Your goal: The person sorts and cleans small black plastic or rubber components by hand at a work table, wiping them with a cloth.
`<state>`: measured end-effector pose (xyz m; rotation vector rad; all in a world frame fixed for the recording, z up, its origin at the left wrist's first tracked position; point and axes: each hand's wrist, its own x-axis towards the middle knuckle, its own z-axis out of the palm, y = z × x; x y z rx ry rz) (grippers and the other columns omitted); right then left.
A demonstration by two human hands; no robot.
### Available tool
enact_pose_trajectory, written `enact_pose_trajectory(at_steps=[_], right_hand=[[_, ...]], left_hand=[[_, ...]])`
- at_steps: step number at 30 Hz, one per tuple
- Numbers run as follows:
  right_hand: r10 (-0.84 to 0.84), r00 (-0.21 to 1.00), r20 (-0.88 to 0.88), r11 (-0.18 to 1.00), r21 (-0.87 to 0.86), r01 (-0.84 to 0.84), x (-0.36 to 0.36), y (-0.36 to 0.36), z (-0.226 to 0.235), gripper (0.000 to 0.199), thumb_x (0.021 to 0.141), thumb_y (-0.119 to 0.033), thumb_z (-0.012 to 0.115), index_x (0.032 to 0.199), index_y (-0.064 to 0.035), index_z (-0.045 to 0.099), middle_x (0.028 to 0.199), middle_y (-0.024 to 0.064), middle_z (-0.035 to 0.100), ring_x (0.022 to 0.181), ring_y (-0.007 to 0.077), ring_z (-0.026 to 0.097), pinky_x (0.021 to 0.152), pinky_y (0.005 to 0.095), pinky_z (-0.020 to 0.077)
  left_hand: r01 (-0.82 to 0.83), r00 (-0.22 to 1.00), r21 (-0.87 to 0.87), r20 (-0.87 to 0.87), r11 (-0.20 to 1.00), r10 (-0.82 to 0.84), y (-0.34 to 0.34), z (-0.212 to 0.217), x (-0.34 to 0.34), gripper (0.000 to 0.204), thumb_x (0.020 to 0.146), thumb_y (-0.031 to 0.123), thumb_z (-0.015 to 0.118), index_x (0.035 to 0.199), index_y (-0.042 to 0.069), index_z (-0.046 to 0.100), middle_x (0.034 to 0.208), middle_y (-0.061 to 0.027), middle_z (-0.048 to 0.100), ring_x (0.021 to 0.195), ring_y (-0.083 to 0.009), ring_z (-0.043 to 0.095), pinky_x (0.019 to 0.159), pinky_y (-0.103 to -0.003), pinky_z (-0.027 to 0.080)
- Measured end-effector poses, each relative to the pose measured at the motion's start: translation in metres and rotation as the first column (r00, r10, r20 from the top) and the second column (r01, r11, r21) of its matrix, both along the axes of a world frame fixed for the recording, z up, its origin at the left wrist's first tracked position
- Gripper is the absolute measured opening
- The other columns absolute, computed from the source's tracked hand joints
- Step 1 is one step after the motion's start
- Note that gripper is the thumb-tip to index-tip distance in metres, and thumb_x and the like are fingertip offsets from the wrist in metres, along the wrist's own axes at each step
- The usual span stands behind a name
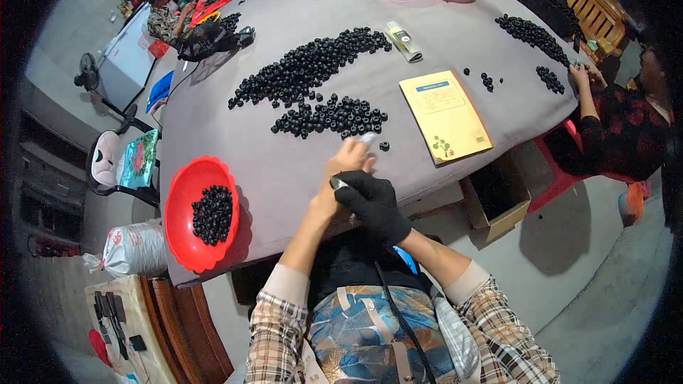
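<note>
My bare left hand [346,161] is at the near edge of the grey-covered table, its fingers bent together around something pale that I cannot make out. In a black glove, my right hand [375,205] is closed beside the left wrist, partly overlapping it. A small silvery piece [337,183] shows at its fingers; its kind is unclear. Just beyond my hands lies a cluster of small round black parts [331,116] with holes, and one single black part [384,146] sits apart. A larger heap of such parts [306,65] lies farther back.
At left, a red scalloped bowl [174,206] holds more black parts. A yellow booklet [447,117] and a pale green packet [403,41] lie right of the heaps. A black fan [206,39] stands at the far left. Another person [619,128] works at the right edge, near an open cardboard box [505,222].
</note>
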<state>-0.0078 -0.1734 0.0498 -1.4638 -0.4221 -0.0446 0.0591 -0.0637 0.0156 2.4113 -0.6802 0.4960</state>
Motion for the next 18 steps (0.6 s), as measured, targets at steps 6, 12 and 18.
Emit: enact_pose_trajectory(at_steps=[6,12,18], right_hand=[[0.017,0.999,-0.042,0.998,-0.055,-0.02,0.001,-0.006,0.008,0.027,0.082,-0.017,0.062,0.102,0.0017,0.059,0.094,0.0126,0.063,0.088,0.019,0.059,0.08,0.0295,0.0465],[0.026,0.998,-0.054,0.999,-0.028,-0.028,0.007,-0.004,0.003,0.027,0.083,-0.016,0.061,0.103,0.0016,0.059,0.095,0.0121,0.063,0.088,0.0195,0.059,0.08,0.0296,0.0465],[-0.068,0.997,0.035,0.998,0.0,0.068,0.012,-0.001,-0.009,0.02,0.085,-0.014,0.058,0.098,-0.0005,0.061,0.08,0.0056,0.064,0.073,0.0097,0.057,0.067,0.0261,0.0466]], left_hand=[[-0.008,0.997,0.254,-0.07,0.967,0.027,-0.057,-0.002,0.021,0.022,0.08,0.022,0.06,0.095,0.007,0.054,0.082,-0.0129,0.05,0.065,-0.0305,0.058,0.054,-0.04,0.046],[-0.139,0.99,0.067,-0.026,0.988,0.142,-0.049,-0.021,0.028,0.013,0.076,0.011,0.061,0.082,0.005,0.051,0.081,-0.0143,0.051,0.065,-0.0325,0.056,0.054,-0.042,0.045],[-0.086,0.971,-0.375,-0.239,0.923,-0.006,-0.003,-0.025,0.017,0.012,0.081,0.011,0.058,0.087,0.002,0.055,0.07,-0.0084,0.054,0.056,-0.0219,0.054,0.051,-0.034,0.043]])
